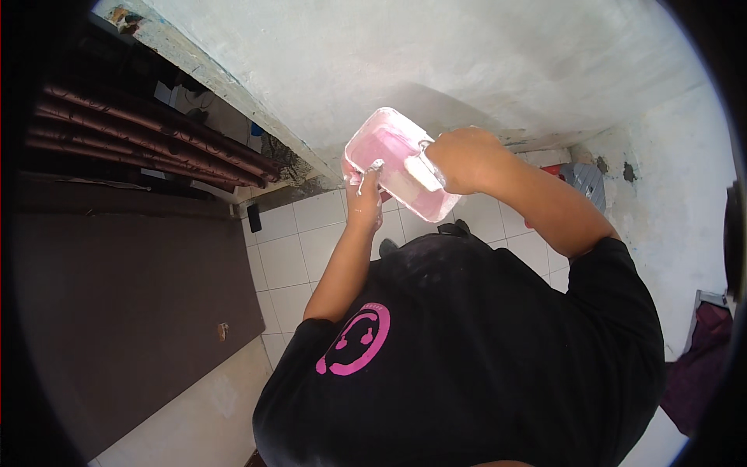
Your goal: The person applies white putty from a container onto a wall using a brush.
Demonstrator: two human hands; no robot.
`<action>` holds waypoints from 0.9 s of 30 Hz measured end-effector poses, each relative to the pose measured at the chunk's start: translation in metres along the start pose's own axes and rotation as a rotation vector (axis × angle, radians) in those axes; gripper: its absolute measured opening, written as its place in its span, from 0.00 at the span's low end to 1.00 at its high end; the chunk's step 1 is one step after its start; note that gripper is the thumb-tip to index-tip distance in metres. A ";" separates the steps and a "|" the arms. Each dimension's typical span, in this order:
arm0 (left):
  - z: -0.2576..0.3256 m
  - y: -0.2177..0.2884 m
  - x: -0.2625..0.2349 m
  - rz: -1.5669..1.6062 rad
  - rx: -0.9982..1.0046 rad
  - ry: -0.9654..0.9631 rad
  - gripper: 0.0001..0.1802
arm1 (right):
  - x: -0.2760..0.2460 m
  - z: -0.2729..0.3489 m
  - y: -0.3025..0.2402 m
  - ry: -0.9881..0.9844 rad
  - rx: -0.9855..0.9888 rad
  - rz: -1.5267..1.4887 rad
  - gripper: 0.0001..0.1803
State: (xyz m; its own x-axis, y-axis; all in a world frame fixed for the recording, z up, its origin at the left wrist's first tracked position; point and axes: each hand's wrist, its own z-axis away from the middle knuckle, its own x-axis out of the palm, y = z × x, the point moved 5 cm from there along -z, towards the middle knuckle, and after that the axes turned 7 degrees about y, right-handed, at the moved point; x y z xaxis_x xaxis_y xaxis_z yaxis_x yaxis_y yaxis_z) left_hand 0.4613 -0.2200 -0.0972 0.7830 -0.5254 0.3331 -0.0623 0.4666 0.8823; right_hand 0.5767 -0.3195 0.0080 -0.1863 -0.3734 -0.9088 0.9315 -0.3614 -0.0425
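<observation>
A rectangular pink plastic tub (401, 191), smeared white along its rim, is held up in front of the wall. My left hand (364, 201) grips its left side, the thumb over the rim and marked with white paste. Over the tub's right edge, my right hand (465, 159) is closed round a flat spreading tool (422, 173) thickly coated in white paste. The tool's handle is hidden in the fist, so its exact kind does not show. Some pale paste or liquid seems to lie inside the tub.
A patchy whitish wall (373, 50) stands right ahead. Left are a doorway with dark red curtains (148, 140) and a brown panel (132, 311). White floor tiles (284, 257) lie below. A grey bundle (583, 183) sits in the right corner; purple cloth (700, 373) hangs at far right.
</observation>
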 end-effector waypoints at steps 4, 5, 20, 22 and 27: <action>-0.006 -0.023 -0.005 0.173 -0.095 -0.022 0.28 | -0.022 0.018 0.009 0.078 -0.038 -0.077 0.12; -0.007 -0.026 -0.006 0.211 -0.122 -0.033 0.29 | -0.028 0.023 0.013 0.141 -0.056 -0.124 0.13; -0.012 -0.036 -0.016 0.243 -0.215 -0.019 0.27 | 0.039 0.064 0.067 -0.233 -0.006 -1.254 0.28; -0.011 -0.032 -0.015 0.219 -0.222 -0.024 0.27 | 0.042 0.069 0.063 -0.247 -0.167 -1.481 0.32; -0.015 -0.023 -0.013 0.115 -0.206 -0.058 0.28 | 0.050 0.061 0.043 -0.274 -0.678 -1.851 0.49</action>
State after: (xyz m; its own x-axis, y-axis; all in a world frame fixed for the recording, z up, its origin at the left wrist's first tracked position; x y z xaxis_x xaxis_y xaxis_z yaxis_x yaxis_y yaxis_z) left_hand 0.4625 -0.2131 -0.1270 0.7409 -0.4973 0.4514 -0.0170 0.6580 0.7528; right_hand 0.5879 -0.4059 -0.0142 -0.8630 -0.1140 0.4922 -0.4841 -0.0921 -0.8702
